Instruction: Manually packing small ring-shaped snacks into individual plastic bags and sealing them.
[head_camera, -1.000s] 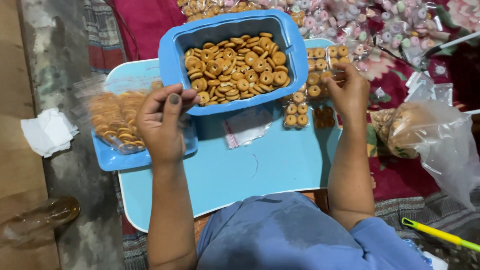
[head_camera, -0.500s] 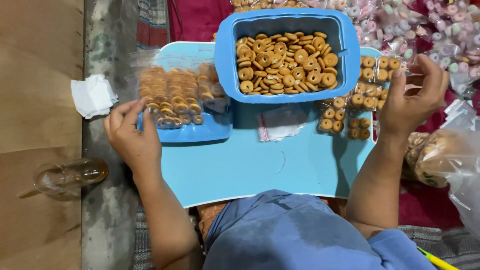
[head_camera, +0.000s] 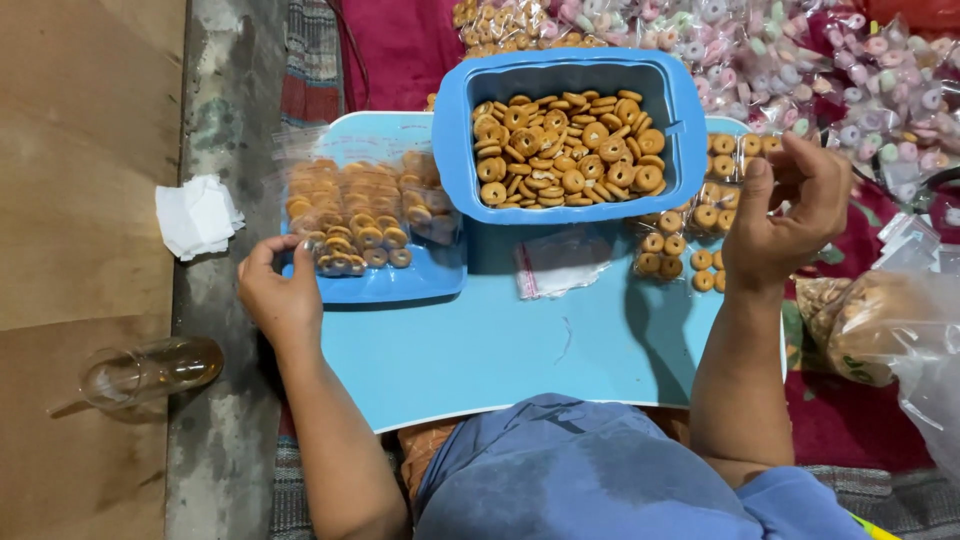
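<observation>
While light, crinkly and brittle inside, packed biscuit bags (head_camera: 350, 215) beside curled, empty left hand (head_camera: 280, 290), best pinched at sealed edges; right hand (head_camera: 775, 215) half-closed, contents unclear.

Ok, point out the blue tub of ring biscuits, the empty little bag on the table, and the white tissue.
blue tub (head_camera: 683, 120), head view, right wall.
empty little bag (head_camera: 560, 262), head view, middle of the clear plastic.
white tissue (head_camera: 197, 215), head view, middle of the crumpled sheet.
</observation>
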